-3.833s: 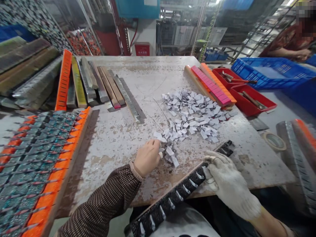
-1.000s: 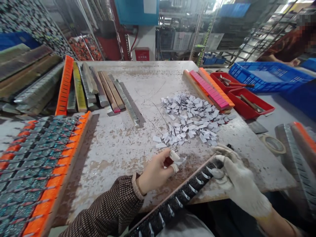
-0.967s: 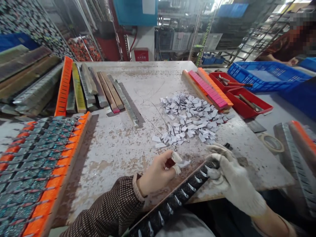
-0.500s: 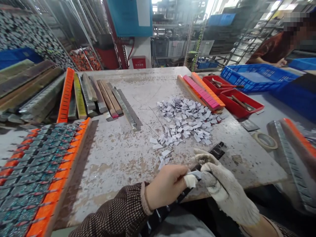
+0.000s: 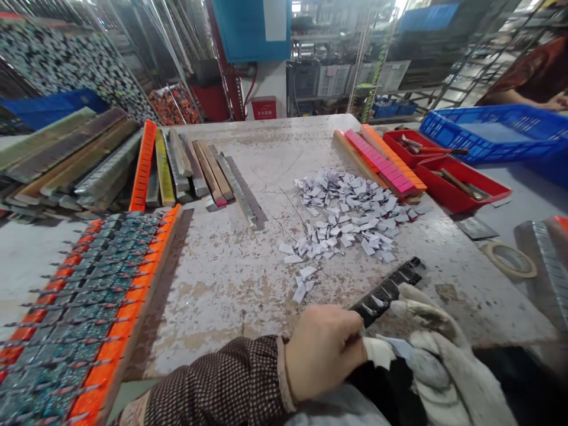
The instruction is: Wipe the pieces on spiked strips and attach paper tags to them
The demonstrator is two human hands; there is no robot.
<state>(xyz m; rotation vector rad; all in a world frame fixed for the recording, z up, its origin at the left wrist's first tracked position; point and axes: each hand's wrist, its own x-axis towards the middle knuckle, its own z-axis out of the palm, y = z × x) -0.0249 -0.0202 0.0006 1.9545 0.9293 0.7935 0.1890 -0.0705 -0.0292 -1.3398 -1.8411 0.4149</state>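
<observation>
My bare left hand (image 5: 326, 352) is closed at the front edge of the table, where the black slotted strip (image 5: 384, 296) passes behind its fingers. One of its fingers has a white wrapping (image 5: 379, 352). My right hand (image 5: 444, 355), in a dirty white glove, is pressed closed beside it, with a small folded white piece (image 5: 402, 346) at its thumb. Pale tabs stand in the strip's slots, and its far end lies on the tabletop. The near part of the strip is hidden by my hands. Beyond it lies a loose heap of small white pieces (image 5: 350, 207).
An orange-edged rack of glittery pieces (image 5: 146, 260) stands left, with slotted wooden bars (image 5: 89, 154) behind. Pink and orange bars (image 5: 381, 163), red trays (image 5: 461, 183), a blue crate (image 5: 488, 130) and a tape roll (image 5: 510, 260) are right. Another person's arm (image 5: 528, 100) shows far right.
The view has swung slightly left. Both hands have come lower and nearer to me, and more of the black strip's slotted far end shows past them.
</observation>
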